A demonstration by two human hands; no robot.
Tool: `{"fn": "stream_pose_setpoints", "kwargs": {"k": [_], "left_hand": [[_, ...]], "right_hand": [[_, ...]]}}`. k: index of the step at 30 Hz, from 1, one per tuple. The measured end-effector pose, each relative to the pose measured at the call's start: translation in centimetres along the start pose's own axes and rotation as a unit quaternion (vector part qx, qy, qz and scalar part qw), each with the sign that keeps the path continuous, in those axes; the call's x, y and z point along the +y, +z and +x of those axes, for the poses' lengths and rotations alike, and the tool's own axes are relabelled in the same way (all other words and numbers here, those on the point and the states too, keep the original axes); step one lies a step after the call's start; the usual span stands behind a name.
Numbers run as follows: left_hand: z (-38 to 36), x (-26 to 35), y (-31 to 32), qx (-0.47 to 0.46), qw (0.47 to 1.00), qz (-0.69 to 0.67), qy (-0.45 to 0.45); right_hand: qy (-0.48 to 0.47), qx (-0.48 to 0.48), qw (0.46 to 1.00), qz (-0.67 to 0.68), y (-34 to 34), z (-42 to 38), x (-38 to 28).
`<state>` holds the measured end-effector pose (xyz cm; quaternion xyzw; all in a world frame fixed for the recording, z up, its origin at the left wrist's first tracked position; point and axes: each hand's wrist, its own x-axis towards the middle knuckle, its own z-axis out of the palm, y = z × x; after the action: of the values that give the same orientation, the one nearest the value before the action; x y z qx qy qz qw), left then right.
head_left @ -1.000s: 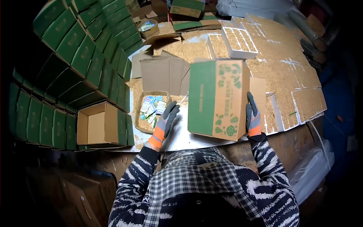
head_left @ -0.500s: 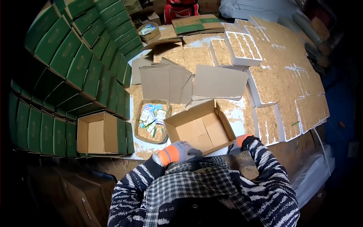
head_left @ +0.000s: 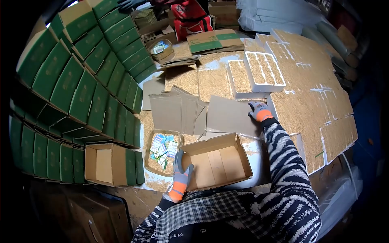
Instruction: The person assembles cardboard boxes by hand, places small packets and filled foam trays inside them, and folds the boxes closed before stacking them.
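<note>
An open, empty cardboard box (head_left: 216,166) sits at the table's front edge. My left hand (head_left: 182,174), in a grey and orange glove, grips its left wall, the thumb on the inner side. Farther forward, my right hand (head_left: 260,111), gloved alike, has its fingers closed on the right edge of a flat cardboard sheet (head_left: 231,115). Left of that sheet lie more overlapping cardboard sheets (head_left: 174,111). A basket (head_left: 146,162) with small blue, white and green packets (head_left: 163,148) stands just left of the box.
Green boxes (head_left: 83,97) are stacked high along the left, with an open box (head_left: 99,164) at their front. White trays (head_left: 265,87) filled with brown grainy material cover the right side. Folded green and brown cartons (head_left: 214,42) lie at the back, near a person in a red apron (head_left: 192,20).
My right hand has left the box's right corner and reached forward to the cardboard sheet. My left hand has shifted to the box's left wall, and the box sits straighter.
</note>
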<state>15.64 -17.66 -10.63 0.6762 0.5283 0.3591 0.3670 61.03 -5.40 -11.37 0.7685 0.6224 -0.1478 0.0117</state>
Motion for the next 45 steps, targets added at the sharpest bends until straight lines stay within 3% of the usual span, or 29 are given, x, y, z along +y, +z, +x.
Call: {"fn": "stream_pose_setpoints", "kwargs": {"k": [2,4,5,6,8,9,10,11,13,14,15,16,17,20,22,26,28,29,31,34,35,37,38,40,41,42,43,45], "left_hand": [[-0.1,-0.9,-0.2,-0.053,0.996,-0.055,-0.041],[0.1,-0.2,-0.5,-0.071,0.994,-0.067,-0.049],[0.1,-0.3,-0.4,-0.078,0.995,-0.039,-0.038],[0.2,-0.3,-0.2,-0.087,0.996,-0.012,-0.026],[0.2,0.2,0.0,-0.089,0.996,0.021,-0.016],[0.0,0.3,0.0,-0.093,0.994,0.056,-0.006],[-0.1,0.2,0.1,-0.091,0.994,0.057,-0.007],[-0.2,0.2,0.2,-0.089,0.994,0.05,-0.037],[-0.1,-0.1,0.1,-0.081,0.994,0.045,-0.065],[-0.2,-0.3,-0.1,-0.092,0.992,0.049,-0.076],[-0.3,-0.5,-0.4,-0.102,0.989,0.052,-0.088],[-0.7,-0.8,-0.6,-0.098,0.99,0.056,-0.087],[-1.1,-0.7,-0.9,-0.085,0.982,0.078,-0.148],[-1.5,0.0,-1.8,-0.052,0.976,0.085,-0.195],[-0.9,0.8,-2.1,-0.058,0.989,0.081,-0.113],[-0.8,1.0,-2.3,-0.033,0.986,0.064,-0.153],[-0.6,1.2,-2.5,-0.038,0.987,0.097,-0.122],[-0.5,1.3,-2.6,-0.037,0.987,0.098,-0.121],[-0.4,1.5,-2.8,-0.027,0.99,0.084,-0.11],[-1.7,-1.1,-2.8,-0.018,0.986,0.114,-0.124],[-2.0,-1.3,-2.9,-0.015,0.986,0.116,-0.121],[-2.2,-1.6,-2.9,-0.002,0.986,0.104,-0.132],[-2.1,-1.6,-3.0,-0.001,0.986,0.106,-0.13],[-2.3,-1.3,-3.0,0.001,0.984,0.1,-0.145],[-2.5,-1.2,-3.0,0.002,0.984,0.1,-0.145],[-2.6,-1.2,-2.9,0.004,0.983,0.106,-0.148],[-2.5,-1.2,-2.7,0.008,0.982,0.11,-0.151],[-2.6,-1.3,-2.5,0.012,0.983,0.11,-0.145]], "right_hand": [[-0.042,-0.115,0.992,0.026,-1.4,-1.3,1.4],[-0.032,-0.187,0.971,-0.144,-0.8,0.1,3.8],[-0.064,-0.014,0.981,-0.184,-1.0,-0.9,3.4],[-0.065,-0.015,0.981,-0.185,-1.8,-0.4,1.9],[-0.063,0.074,0.983,0.159,-3.3,1.9,-3.1],[0.01,-0.062,0.903,0.424,-2.0,3.3,-5.1],[0.082,-0.193,0.733,0.647,0.4,5.5,-6.2],[-0.069,-0.123,0.758,0.637,6.3,8.2,-5.9],[-0.161,0.002,0.866,0.473,9.3,8.0,-8.5],[-0.096,0.054,0.941,0.32,7.2,6.5,-11.2],[-0.068,0.102,0.949,0.291,7.9,7.6,-12.4],[0.024,0.083,0.929,0.359,8.6,8.4,-13.2],[0.056,0.089,0.922,0.372,8.7,8.7,-14.0],[0.075,0.091,0.926,0.359,9.2,9.8,-14.6],[0.075,0.073,0.93,0.352,9.4,10.5,-14.5],[0.068,0.021,0.917,0.393,10.6,13.1,-14.4],[0.086,0.003,0.981,0.171,11.0,14.7,-15.1],[0.144,-0.019,0.98,0.136,12.6,17.3,-15.3],[0.149,0.008,0.973,0.174,16.8,20.7,-14.3],[0.134,-0.024,0.981,0.138,15.9,21.7,-15.1],[0.164,-0.074,0.972,0.152,11.6,19.4,-16.3],[0.148,-0.072,0.977,0.133,8.8,17.8,-17.2],[0.147,-0.071,0.977,0.135,9.9,18.5,-17.0],[0.15,0.021,0.984,0.09,14.8,21.9,-15.6],[0.196,-0.066,0.971,0.123,15.1,23.9,-14.8],[0.195,-0.065,0.971,0.123,16.8,25.3,-14.2],[0.189,-0.03,0.973,0.131,18.6,26.9,-13.8],[0.096,0.153,0.948,0.261,15.3,20.9,-13.5]]}}
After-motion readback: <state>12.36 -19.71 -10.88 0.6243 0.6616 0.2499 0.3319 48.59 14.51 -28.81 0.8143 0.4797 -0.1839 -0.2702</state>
